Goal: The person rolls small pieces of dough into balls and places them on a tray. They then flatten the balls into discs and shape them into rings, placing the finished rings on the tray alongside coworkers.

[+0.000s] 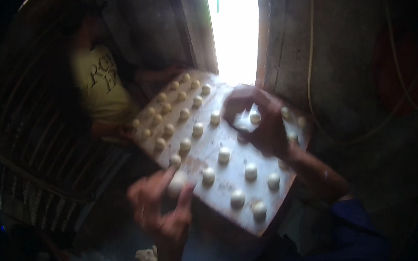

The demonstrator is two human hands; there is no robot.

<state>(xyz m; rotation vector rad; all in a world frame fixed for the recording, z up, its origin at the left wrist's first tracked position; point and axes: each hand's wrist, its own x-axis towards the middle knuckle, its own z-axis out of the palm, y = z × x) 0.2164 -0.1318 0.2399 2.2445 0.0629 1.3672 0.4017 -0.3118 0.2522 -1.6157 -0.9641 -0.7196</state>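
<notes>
A pale dough ball [177,184] is pinched between the thumb and fingers of my left hand [158,207], just off the near left edge of a board [214,144]. Rows of similar round balls sit spaced across this board, among them one ball [224,154] near its middle. My right hand [263,120] hovers over the far right part, blurred by motion. Its fingers are curved and apart from the thumb, and another ball [255,117] shows through the gap. Some balls there are partly hidden behind my right hand and forearm.
Across the board's far left side sits a person in a yellow shirt [103,82], hands at its edge. An irregular pale lump [147,255] lies on the surface below. A bright doorway [235,33] opens at the back, with a hanging hose [311,52] beside it. Dark slats [33,155] stand left.
</notes>
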